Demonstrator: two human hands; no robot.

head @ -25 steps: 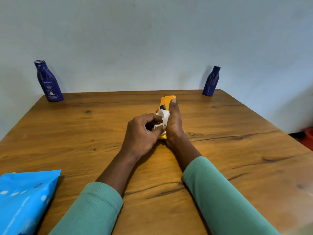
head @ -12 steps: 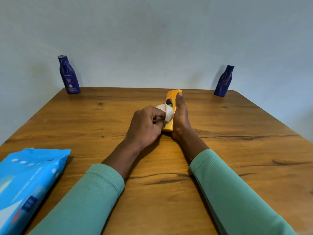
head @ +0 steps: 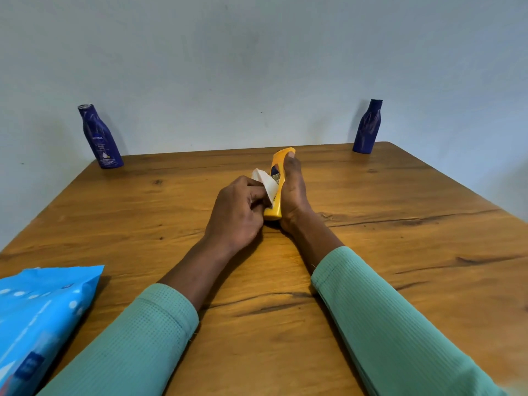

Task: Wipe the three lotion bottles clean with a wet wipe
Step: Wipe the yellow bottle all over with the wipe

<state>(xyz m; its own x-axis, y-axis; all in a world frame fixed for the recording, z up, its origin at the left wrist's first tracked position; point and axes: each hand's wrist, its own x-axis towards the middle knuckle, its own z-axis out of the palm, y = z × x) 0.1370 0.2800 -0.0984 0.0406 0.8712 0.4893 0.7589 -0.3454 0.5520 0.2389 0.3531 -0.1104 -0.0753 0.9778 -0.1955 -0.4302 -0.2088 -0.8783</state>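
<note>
At your near left a bright blue pack with white dots lies on the wooden surface, partly cut off by the picture's edge. Far back on the left a dark blue bottle stands upright at the surface's back edge, close to the wall; it carries a white brand name and a small white mark on its label, and it looks to have no cap.

In the middle, your left hand is curled tight, its fingers bunched round a white wipe. The wipe's free fold sticks up above your knuckles and lies against the left face of the yellow bottle.

That yellow bottle is slim, with a dark label on its face that the wipe partly covers. It stands on end with its lower end on the surface, tipped a little away from you, between your two hands. Your right hand grips it from the right, the thumb laid straight up along its side almost to the top; the other fingers are hidden behind it. The heel of that hand rests on the surface.

Far back on the right a second dark blue bottle stands near the corner, well apart from your hands. Its label cannot be made out.
</note>
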